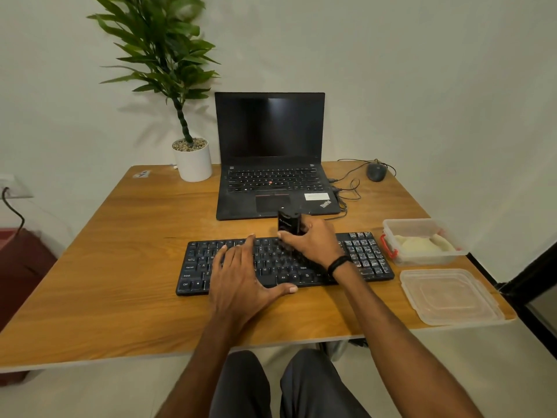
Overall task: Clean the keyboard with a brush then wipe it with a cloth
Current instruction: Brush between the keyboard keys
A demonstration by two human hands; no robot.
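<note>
While the brush (pixel 288 223) is held upright over the far middle rows of the keyboard (pixel 366 259), the brushing step is judged to be in hand. The black handle is gripped by the right hand (pixel 316 242), whose fingers (pixel 304 229) are curled round its lower part. The bristles are lost against the dark keys, so contact cannot be confirmed. The left hand (pixel 241 274) is laid flat on the left half of the keyboard, with fingers straight and spread and nothing held, and the keyboard appears to be steadied by it.

The keyboard lies across the middle of the desk (pixel 120 251), just near of the open laptop (pixel 271 164). The cloth (pixel 422 244), a pale bundle, is seen in an open container (pixel 388 226) just right of the keyboard, with the lid (pixel 452 297) laid flat on its near side.

Wiping is judged not yet begun, since the cloth lies untouched. How much of the keyboard has been brushed cannot be told. Strokes along the rows are called for next, kept light so that the gaps between keys are reached. The left hand would need to be shifted before the keys beneath it can be brushed, and the number pad at the right remains to be covered.
</note>
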